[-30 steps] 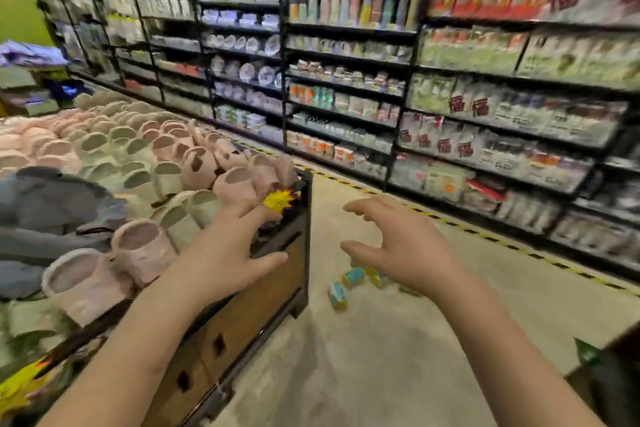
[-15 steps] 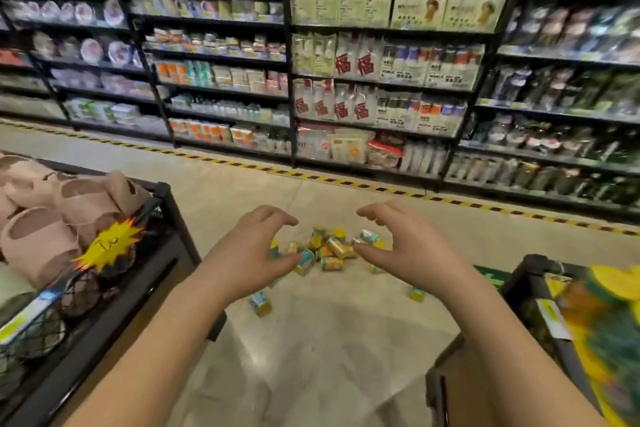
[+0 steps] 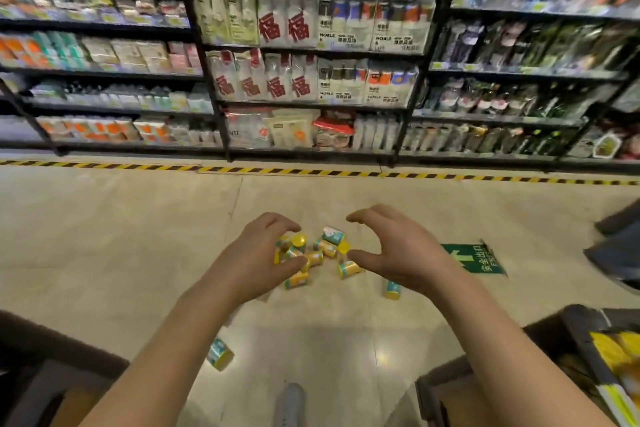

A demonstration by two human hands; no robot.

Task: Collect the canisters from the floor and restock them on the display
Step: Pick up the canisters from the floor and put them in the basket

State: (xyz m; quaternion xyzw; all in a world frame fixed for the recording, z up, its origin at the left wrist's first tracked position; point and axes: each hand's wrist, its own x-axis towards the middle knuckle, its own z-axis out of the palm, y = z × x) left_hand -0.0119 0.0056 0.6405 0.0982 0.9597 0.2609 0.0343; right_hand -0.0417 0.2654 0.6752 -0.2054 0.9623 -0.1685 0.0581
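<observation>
Several small yellow and teal canisters (image 3: 313, 256) lie in a loose heap on the beige shop floor, straight ahead. One canister (image 3: 220, 354) lies apart near my left forearm, another stray canister (image 3: 392, 289) sits right of the heap. My left hand (image 3: 258, 260) is held out in front of the heap's left side, fingers spread and bent, holding nothing. My right hand (image 3: 398, 253) is held out on the heap's right side, thumb and fingers apart, also empty. My left hand covers part of the heap.
Tall stocked shelves (image 3: 311, 80) run along the far side behind a yellow-black floor stripe (image 3: 311, 172). A display stand (image 3: 588, 374) with yellow goods is at lower right, a dark stand edge (image 3: 41, 357) at lower left. A green exit sticker (image 3: 479, 258) marks the floor.
The view has swung right, away from the pink slipper display, and down onto the canister heap. Both hands stay empty and now frame the heap from either side.
</observation>
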